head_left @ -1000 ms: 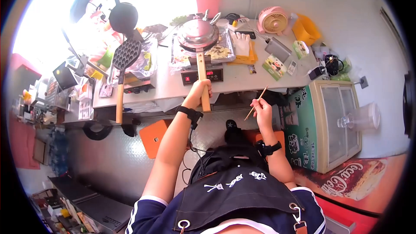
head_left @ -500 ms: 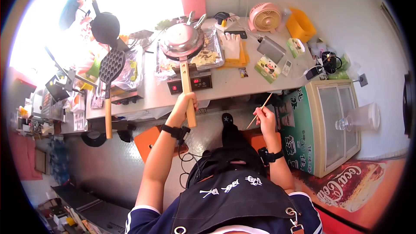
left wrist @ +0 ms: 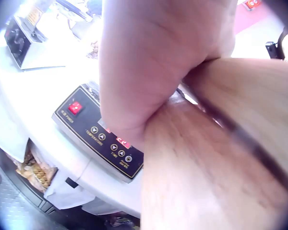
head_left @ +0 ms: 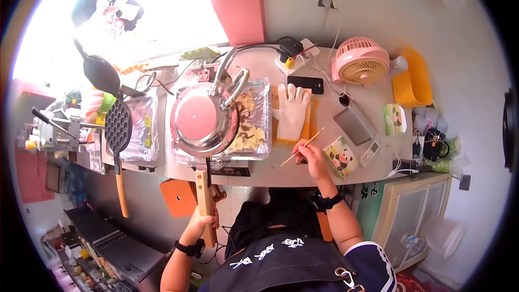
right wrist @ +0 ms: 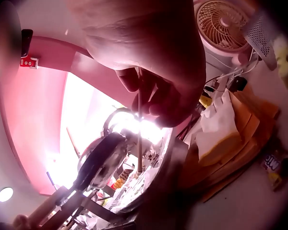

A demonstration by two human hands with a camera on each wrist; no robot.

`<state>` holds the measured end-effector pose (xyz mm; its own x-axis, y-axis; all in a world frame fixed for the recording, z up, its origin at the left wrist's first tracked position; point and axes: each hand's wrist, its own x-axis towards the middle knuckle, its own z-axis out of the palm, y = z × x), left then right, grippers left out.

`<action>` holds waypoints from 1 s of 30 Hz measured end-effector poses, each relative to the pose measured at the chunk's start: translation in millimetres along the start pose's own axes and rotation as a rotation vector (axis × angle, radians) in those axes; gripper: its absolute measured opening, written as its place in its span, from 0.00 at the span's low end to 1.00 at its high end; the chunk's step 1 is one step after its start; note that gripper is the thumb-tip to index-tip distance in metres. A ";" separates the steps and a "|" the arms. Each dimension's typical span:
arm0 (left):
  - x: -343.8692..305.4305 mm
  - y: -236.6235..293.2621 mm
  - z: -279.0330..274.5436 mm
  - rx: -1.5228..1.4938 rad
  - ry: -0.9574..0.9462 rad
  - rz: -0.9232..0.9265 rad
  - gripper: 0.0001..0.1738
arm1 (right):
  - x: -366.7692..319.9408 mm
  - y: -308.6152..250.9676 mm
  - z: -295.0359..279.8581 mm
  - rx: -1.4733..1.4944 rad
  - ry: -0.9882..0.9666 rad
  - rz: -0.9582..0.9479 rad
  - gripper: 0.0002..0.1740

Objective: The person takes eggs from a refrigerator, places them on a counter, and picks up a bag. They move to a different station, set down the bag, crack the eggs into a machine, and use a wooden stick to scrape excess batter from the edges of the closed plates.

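Note:
My left hand (head_left: 204, 223) grips the wooden handles (head_left: 204, 197) of a round metal waffle iron (head_left: 200, 116). In the left wrist view a narrow gap runs between the two wooden handles (left wrist: 192, 167). Below the hand there, a control panel (left wrist: 98, 132) shows a red switch and lit digits. My right hand (head_left: 313, 163) pinches a thin wooden stick (head_left: 290, 157) over the table's front edge, right of the iron. From the right wrist view, the stick (right wrist: 140, 129) points down past the fingers, and the iron (right wrist: 103, 160) appears edge-on behind it.
A foil-lined tray (head_left: 257, 130) with food bits lies beside the iron. Another waffle pan (head_left: 118, 130) stands left. A white glove (head_left: 292, 112), phone (head_left: 305, 85), pink fan (head_left: 360, 62), yellow bin (head_left: 412, 84) and panda-printed packet (head_left: 340, 157) are on the table's right side.
The head view has shifted, with the table nearer. My left hand and the handles sit lower in it. My right hand, still with the stick, has moved from below the table edge to over it.

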<state>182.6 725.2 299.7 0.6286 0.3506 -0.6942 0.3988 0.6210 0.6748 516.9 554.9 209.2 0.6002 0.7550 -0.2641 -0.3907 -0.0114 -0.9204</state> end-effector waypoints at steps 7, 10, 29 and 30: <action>2.0 0.4 -0.3 -0.013 0.059 -0.068 0.17 | 71.8 -6.9 -12.3 0.140 0.098 -0.019 0.19; 1.9 -0.7 -1.9 0.008 0.061 -0.075 0.18 | 83.3 -4.0 -11.9 0.141 0.111 0.038 0.19; 3.4 -2.2 -1.2 0.023 0.065 -0.023 0.16 | 41.9 -21.5 31.3 0.107 0.036 0.043 0.20; 3.5 -1.3 -0.3 0.060 0.057 -0.004 0.16 | 34.5 -24.0 35.8 0.110 0.040 0.031 0.20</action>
<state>184.1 725.8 296.3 0.5885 0.3888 -0.7089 0.4418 0.5796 0.6847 522.1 604.7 232.5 0.6130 0.7285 -0.3057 -0.4829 0.0392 -0.8748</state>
